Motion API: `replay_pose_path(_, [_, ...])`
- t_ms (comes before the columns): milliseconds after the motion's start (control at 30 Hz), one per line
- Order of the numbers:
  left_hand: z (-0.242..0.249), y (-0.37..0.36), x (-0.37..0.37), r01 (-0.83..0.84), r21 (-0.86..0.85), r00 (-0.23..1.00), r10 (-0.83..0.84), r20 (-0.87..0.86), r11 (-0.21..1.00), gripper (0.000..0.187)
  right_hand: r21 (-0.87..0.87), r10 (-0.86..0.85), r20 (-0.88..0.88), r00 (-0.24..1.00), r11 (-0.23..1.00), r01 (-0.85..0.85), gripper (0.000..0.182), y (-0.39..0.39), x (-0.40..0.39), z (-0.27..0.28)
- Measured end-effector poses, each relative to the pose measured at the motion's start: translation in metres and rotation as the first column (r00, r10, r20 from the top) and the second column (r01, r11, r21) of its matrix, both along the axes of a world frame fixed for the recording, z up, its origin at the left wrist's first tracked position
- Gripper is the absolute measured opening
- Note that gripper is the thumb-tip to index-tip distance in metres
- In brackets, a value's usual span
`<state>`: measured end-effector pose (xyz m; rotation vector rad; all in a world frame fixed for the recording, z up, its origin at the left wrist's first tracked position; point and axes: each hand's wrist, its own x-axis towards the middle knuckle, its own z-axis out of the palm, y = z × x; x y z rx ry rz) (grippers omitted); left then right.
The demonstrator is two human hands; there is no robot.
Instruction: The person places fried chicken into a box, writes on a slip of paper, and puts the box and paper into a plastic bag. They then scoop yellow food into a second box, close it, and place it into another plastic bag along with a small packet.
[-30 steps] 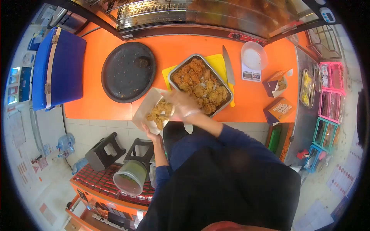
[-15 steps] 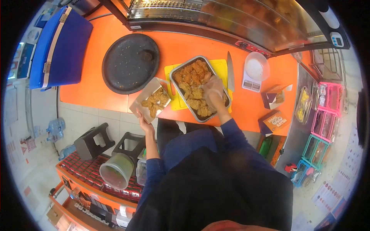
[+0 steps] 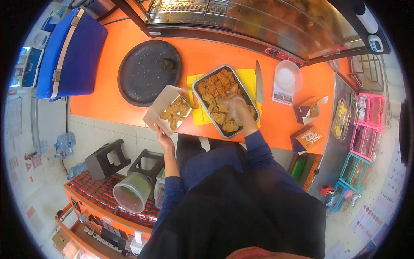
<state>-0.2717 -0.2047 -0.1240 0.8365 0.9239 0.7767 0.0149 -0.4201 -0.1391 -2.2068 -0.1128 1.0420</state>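
My left hand [image 3: 165, 140] grips an open paper food box [image 3: 158, 103] by its lower edge. Pieces of fried chicken [image 3: 176, 111] lie inside the box, which is tilted at the counter's front edge. My right hand [image 3: 239, 108], in a clear plastic glove, is down in a metal tray [image 3: 199, 96] of fried chicken. Motion blurs its fingers, and whether they hold a piece cannot be made out. Redder, crumbly pieces [image 3: 217, 83] fill the tray's far end; paler golden ones [image 3: 220, 117] lie nearer me. Under the tray is a yellow cutting board [image 3: 247, 77].
A knife [image 3: 259, 82] lies right of the tray. Farther right are a kitchen scale [image 3: 282, 96] with a clear bowl and two printed boxes [image 3: 308, 137]. A round black tray [image 3: 146, 73] and a blue cooler box [image 3: 77, 56] stand left. A glass display warmer [image 3: 267, 26] lines the back.
My right hand has shifted slightly within the tray and is now more blurred. My left hand still holds the box in about the same place. The whole view has shifted a little.
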Motion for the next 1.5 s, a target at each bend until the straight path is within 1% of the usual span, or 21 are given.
replay_pose_path(33, [-0.003, 0.001, -0.001, 0.000, 0.012, 1.000, 0.000, 0.003, 1.000, 0.061, 0.332, -0.173, -0.182, 0.968, 0.916, 0.226, 0.011, -0.011, -0.001, 0.044])
replay_pose_path(67, [-0.004, 0.002, -0.002, -0.003, 0.012, 1.000, 0.003, 0.005, 1.000, 0.061, 0.569, -0.258, -0.403, 0.878, 0.680, 0.461, 0.009, -0.017, 0.000, 0.076])
replay_pose_path(200, [-0.006, 0.004, -0.004, 0.011, -0.017, 1.000, -0.011, 0.010, 1.000, 0.059, 0.584, -0.142, -0.396, 0.907, 0.723, 0.369, 0.010, -0.037, 0.017, 0.071])
replay_pose_path(267, [-0.005, 0.004, -0.005, 0.025, -0.011, 0.999, -0.024, 0.021, 1.000, 0.058, 0.551, -0.018, -0.099, 0.995, 0.832, 0.070, 0.019, -0.045, 0.022, 0.010])
replay_pose_path(300, [-0.005, 0.004, -0.004, 0.018, -0.018, 1.000, -0.018, 0.015, 1.000, 0.058, 0.550, -0.018, -0.100, 0.995, 0.832, 0.070, 0.019, -0.040, 0.019, 0.013])
replay_pose_path(333, [-0.005, 0.004, -0.003, 0.011, -0.026, 1.000, -0.011, 0.010, 1.000, 0.058, 0.298, 0.228, 0.238, 0.944, 0.908, -0.295, 0.024, -0.029, 0.013, 0.022])
replay_pose_path(400, [-0.005, 0.005, -0.001, 0.013, -0.019, 1.000, -0.013, -0.004, 1.000, 0.058, -0.070, 0.512, 0.459, 0.726, 0.835, -0.545, 0.030, 0.002, -0.007, 0.066])
replay_pose_path(467, [-0.007, 0.006, -0.002, 0.016, -0.010, 1.000, -0.016, -0.019, 1.000, 0.058, -0.383, 0.404, 0.426, 0.809, 0.891, -0.244, 0.037, 0.033, -0.029, 0.124])
replay_pose_path(600, [-0.003, 0.007, -0.002, 0.016, -0.031, 1.000, -0.016, -0.022, 0.999, 0.056, -0.282, 0.152, 0.181, 0.972, 0.955, -0.097, 0.049, 0.018, -0.011, 0.096])
replay_pose_path(633, [0.000, 0.006, -0.002, 0.018, -0.026, 1.000, -0.019, -0.025, 0.999, 0.055, 0.219, -0.074, 0.013, 0.997, 0.973, 0.069, 0.057, -0.009, -0.008, 0.076])
replay_pose_path(667, [-0.003, 0.005, -0.006, 0.015, -0.028, 1.000, -0.016, -0.025, 0.999, 0.055, 0.621, -0.188, -0.242, 0.952, 0.724, 0.300, 0.065, -0.029, -0.007, 0.065])
replay_pose_path(700, [-0.010, 0.007, -0.010, 0.014, -0.033, 1.000, -0.014, -0.009, 0.999, 0.055, 0.619, -0.187, -0.241, 0.952, 0.726, 0.299, 0.065, -0.036, -0.008, 0.079])
replay_pose_path(767, [-0.014, 0.006, -0.013, 0.021, -0.047, 1.000, -0.021, 0.010, 0.999, 0.054, 0.697, 0.005, -0.653, 0.757, 0.394, 0.599, 0.074, -0.046, -0.008, 0.131])
replay_pose_path(900, [-0.020, 0.005, -0.016, 0.019, -0.040, 1.000, -0.019, 0.013, 0.999, 0.054, 0.747, 0.132, -0.660, 0.739, 0.218, 0.628, 0.071, -0.046, -0.013, 0.147])
replay_pose_path(1000, [-0.012, 0.004, -0.013, 0.007, -0.030, 1.000, -0.007, 0.001, 1.000, 0.055, 0.795, 0.150, -0.574, 0.805, 0.337, 0.505, 0.056, -0.034, -0.013, 0.140])
replay_pose_path(1067, [-0.019, 0.008, -0.017, -0.009, -0.042, 1.000, 0.010, 0.029, 0.999, 0.056, 0.787, 0.089, -0.336, 0.938, 0.574, 0.228, 0.050, -0.003, -0.026, 0.162])
replay_pose_path(1167, [-0.015, 0.011, -0.021, 0.046, -0.053, 0.998, -0.044, 0.035, 0.998, 0.056, 0.807, 0.343, -0.406, 0.847, 0.570, 0.156, 0.049, 0.053, -0.049, 0.146])
replay_pose_path(1233, [-0.009, 0.011, -0.021, 0.043, -0.052, 0.999, -0.042, 0.009, 0.998, 0.057, 0.757, 0.381, -0.089, 0.920, 0.627, -0.186, 0.048, 0.104, -0.075, 0.114])
replay_pose_path(1300, [-0.003, 0.011, -0.018, 0.047, -0.056, 0.999, -0.048, -0.003, 0.997, 0.057, 0.153, 0.670, 0.379, 0.638, 0.635, -0.758, 0.039, 0.160, -0.097, 0.160])
replay_pose_path(1400, [-0.002, 0.014, -0.021, 0.082, -0.072, 0.996, -0.084, -0.036, 0.994, 0.057, -0.088, 0.801, 0.281, 0.529, 0.570, -0.817, 0.033, 0.203, -0.138, 0.138])
replay_pose_path(1500, [-0.015, 0.017, -0.029, 0.079, -0.122, 0.997, -0.081, -0.013, 0.989, 0.055, -0.201, 0.848, 0.353, 0.395, 0.480, -0.854, 0.029, 0.215, -0.142, 0.152])
